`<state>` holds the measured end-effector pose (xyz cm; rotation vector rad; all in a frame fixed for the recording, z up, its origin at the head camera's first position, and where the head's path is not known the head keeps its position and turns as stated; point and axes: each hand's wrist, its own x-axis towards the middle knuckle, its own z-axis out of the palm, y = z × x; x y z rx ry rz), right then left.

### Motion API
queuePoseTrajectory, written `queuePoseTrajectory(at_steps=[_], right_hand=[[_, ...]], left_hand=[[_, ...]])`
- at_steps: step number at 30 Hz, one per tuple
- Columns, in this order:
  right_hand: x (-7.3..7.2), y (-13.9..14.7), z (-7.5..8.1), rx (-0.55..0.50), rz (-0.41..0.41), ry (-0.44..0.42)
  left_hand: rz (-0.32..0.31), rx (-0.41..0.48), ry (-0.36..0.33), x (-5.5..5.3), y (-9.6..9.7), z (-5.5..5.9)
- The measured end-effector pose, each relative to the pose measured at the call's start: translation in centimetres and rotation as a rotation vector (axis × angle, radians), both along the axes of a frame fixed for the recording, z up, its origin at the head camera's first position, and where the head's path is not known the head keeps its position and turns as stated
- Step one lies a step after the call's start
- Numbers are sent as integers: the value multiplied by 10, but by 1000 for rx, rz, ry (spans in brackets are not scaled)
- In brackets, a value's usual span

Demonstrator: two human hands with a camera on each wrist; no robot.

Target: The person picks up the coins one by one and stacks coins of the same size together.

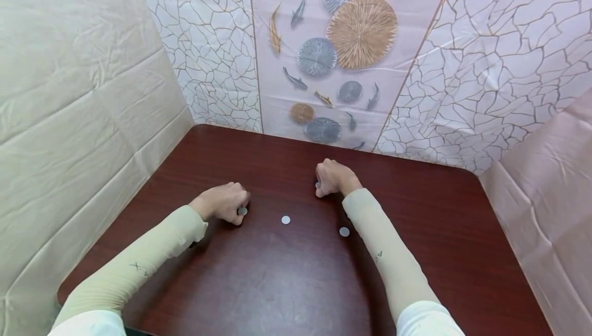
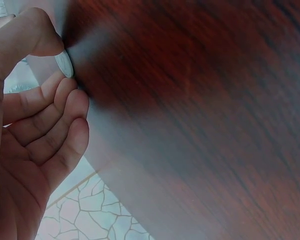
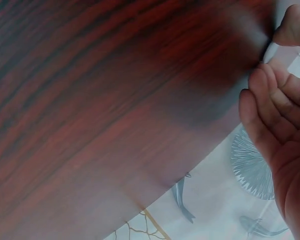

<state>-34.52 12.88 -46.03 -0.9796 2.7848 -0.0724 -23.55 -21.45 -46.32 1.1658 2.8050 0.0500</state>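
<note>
On the left of the table, my left hand (image 1: pixel 224 202) pinches a silver coin (image 1: pixel 242 211) between thumb and fingers. In the left wrist view this coin (image 2: pixel 64 64) is tilted on edge at the tabletop, the thumb above it and the other fingers curled below. Farther back and to the right, my right hand (image 1: pixel 334 178) pinches another coin (image 1: pixel 317 185); its fingers and thumb come together at the table surface in the right wrist view, where the coin is hard to make out. Between the hands lies a flat coin (image 1: pixel 285 220). One more coin (image 1: pixel 344 231) lies beside the right forearm.
The dark reddish-brown table (image 1: pixel 277 274) has rounded back corners. Behind it hangs a cloth (image 1: pixel 319 58) printed with fish and round leaf shapes. Pale creased cloth walls (image 1: pixel 74 94) stand at the left and right sides.
</note>
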Motion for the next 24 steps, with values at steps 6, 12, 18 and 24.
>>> queuePoseTrajectory(at_steps=[6, 12, 18, 24], right_hand=[[0, 4, -6, -13, 41, 35], [0, 5, -8, 5, 35, 50], [2, 6, -2, 0, 24, 34], [6, 7, 4, -31, 29, 21]], left_hand=[[-28, 40, 3, 1, 0, 0], [-27, 34, -8, 2, 0, 1], [-27, 44, -16, 1, 0, -1], [-26, 49, -20, -1, -2, 0]])
